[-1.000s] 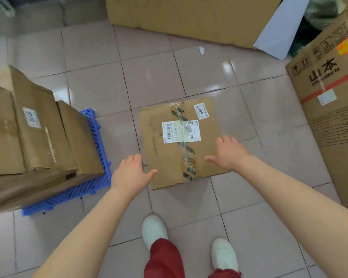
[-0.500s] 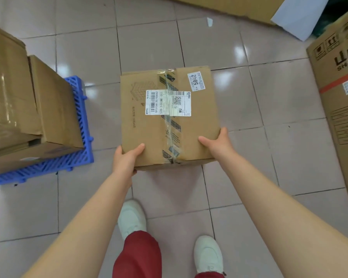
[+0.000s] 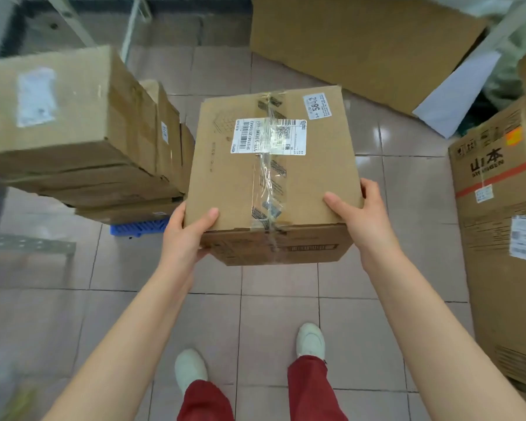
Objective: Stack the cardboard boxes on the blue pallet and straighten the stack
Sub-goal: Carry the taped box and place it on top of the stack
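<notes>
A taped cardboard box (image 3: 225,177) with a white shipping label hangs in the air in front of me, well above the tiled floor. My left hand (image 3: 186,235) grips its near left corner, thumb on top. My right hand (image 3: 362,214) clasps its near right edge. To the left stands a stack of cardboard boxes (image 3: 73,132) on the blue pallet (image 3: 140,228), of which only a small strip shows under the stack.
A tall printed carton (image 3: 504,238) stands at the right. A large flattened cardboard sheet (image 3: 362,41) leans at the back. A grey metal rail (image 3: 25,244) lies low at the left. My two white shoes are on the tiles below.
Both hands reached the box on the floor, gripped its sides and lifted it up toward chest height. The view has tilted up, so the stack now appears taller and closer.
</notes>
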